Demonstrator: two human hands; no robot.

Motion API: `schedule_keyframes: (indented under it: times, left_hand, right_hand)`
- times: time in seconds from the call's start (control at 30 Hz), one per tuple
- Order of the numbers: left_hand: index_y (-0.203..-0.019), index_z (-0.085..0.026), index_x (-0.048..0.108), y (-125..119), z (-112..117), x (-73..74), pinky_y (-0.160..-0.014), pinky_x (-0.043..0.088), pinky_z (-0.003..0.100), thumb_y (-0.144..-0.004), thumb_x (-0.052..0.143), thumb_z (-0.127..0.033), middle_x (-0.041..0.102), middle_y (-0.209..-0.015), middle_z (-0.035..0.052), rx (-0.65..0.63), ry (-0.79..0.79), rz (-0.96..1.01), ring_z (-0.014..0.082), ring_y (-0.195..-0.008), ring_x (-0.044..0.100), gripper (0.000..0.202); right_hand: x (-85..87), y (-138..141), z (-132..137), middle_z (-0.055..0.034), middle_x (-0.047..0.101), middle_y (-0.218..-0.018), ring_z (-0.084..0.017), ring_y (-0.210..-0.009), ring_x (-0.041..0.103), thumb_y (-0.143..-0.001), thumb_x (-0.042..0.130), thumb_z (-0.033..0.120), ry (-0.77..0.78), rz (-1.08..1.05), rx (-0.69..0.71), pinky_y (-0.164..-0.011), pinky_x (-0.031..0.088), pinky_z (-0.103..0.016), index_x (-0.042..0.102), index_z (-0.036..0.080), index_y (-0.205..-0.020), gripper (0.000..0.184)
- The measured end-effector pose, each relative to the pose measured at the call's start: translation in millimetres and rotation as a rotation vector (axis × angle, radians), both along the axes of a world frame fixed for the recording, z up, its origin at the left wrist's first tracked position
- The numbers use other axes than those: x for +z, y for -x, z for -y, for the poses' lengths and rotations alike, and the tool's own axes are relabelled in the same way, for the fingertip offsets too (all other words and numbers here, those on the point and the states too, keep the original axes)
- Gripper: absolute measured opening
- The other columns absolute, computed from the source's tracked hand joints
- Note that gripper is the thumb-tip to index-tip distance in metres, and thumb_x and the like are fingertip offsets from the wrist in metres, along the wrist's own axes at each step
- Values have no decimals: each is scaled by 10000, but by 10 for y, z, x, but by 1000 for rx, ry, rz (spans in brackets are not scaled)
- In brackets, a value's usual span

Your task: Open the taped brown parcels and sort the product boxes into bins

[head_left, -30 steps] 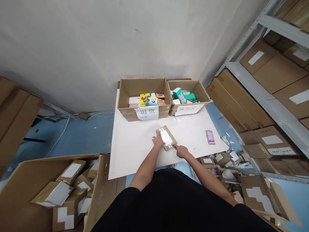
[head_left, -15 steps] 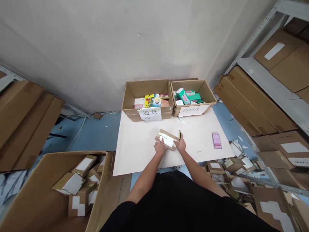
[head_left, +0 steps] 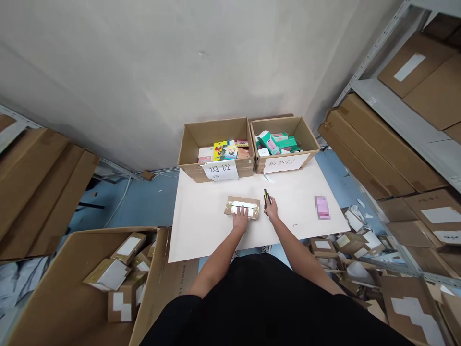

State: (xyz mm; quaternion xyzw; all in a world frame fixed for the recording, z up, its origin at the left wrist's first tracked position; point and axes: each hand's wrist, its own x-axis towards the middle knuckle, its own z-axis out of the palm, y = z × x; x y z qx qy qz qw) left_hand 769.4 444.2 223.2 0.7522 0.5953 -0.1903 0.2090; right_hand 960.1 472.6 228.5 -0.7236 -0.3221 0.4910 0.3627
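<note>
Swung squarer to you now, the brown oblong cardboard parcel (head_left: 242, 202) lies on the white table (head_left: 201, 235): keep it pinned under your left hand (head_left: 240, 218)'s spread fingers, right hand (head_left: 271, 208) gripping the slim black-and-yellow cutter (head_left: 266, 196).

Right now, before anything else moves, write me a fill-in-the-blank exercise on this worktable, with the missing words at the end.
1. The left hand rests on a taped cardboard parcel whose label is ____.
2. The right hand holds a black-and-____ box cutter.
3. On the tabletop stand ____ open cartons with handwritten signs.
4. As the wearer sees it, the green-and-white boxes lie in the carton on the ____.

Missing words: white; yellow; two; right.
</note>
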Motion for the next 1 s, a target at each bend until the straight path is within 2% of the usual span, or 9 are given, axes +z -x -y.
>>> schedule_keyframes:
  times: [0.1,0.17,0.23,0.3,0.33,0.43,0.53,0.77,1.0]
  left_hand:
    - [-1665,-264,324,-15,17,-43,-1193,342,649,-1030,472,-349,246,-1748,140,3,-60,-9,412,-1597,213,658]
    - [-1651,-251,357,-10,-20,-11,-1157,406,600,-1018,528,-358,329,-1711,169,0,-99,14,415,-1564,290,664]
    - [-1660,-259,329,6,-81,47,-1143,434,545,-995,600,-388,460,-1630,181,8,-149,57,394,-1521,370,729]
    - [-1682,-271,258,26,-146,99,-1162,421,512,-971,655,-424,551,-1547,176,25,-202,89,373,-1520,376,829]
    - [-1687,-278,240,38,-174,114,-1178,404,504,-966,665,-444,551,-1546,171,27,-220,97,368,-1542,342,853]
    - [-1676,-305,287,86,-222,99,-1234,335,507,-996,600,-513,361,-1699,135,-9,-194,104,370,-1609,197,777]
    - [-1681,-302,282,149,-225,19,-1267,284,524,-1032,489,-561,171,-1775,91,-56,-113,100,378,-1625,137,728]
    - [-1691,-283,253,172,-252,-84,-1265,295,542,-1053,414,-542,150,-1778,85,-88,-89,73,388,-1624,144,707]
    - [-1687,-278,266,112,-216,-53,-1259,307,534,-1048,448,-488,154,-1776,86,-76,-85,55,384,-1625,138,697]
  right_hand:
    - [-30,-154,260,8,716,-787,-167,-611,700,-959,612,560,-15,-221,-117,-540,515,-230,498,229,-1242,450]
    - [-50,-210,413,2,725,-805,-175,-643,723,-918,710,443,29,-317,-86,-529,520,-226,488,239,-1115,360]
    - [-74,-226,515,11,711,-773,-180,-615,722,-908,728,351,104,-361,-44,-506,524,-233,465,246,-1049,316]
    - [-100,-219,554,44,654,-677,-162,-502,668,-938,702,355,170,-353,-19,-461,505,-233,456,250,-1018,279]
    - [-111,-213,551,60,619,-631,-148,-442,625,-959,681,388,194,-334,-3,-433,482,-227,460,250,-1002,264]
    - [-127,-196,481,76,551,-547,-115,-339,517,-1013,599,501,234,-246,58,-368,407,-209,481,240,-917,302]
    - [-118,-174,371,73,529,-506,-107,-327,498,-1045,539,534,248,-174,113,-360,385,-203,481,233,-841,368]
    - [-59,-86,262,93,493,-471,-100,-307,474,-1073,511,465,238,-40,259,-374,368,-199,474,233,-819,346]
    - [21,-157,526,88,508,-472,-99,-313,487,-1083,484,405,253,61,409,-393,360,-194,472,230,-822,315]
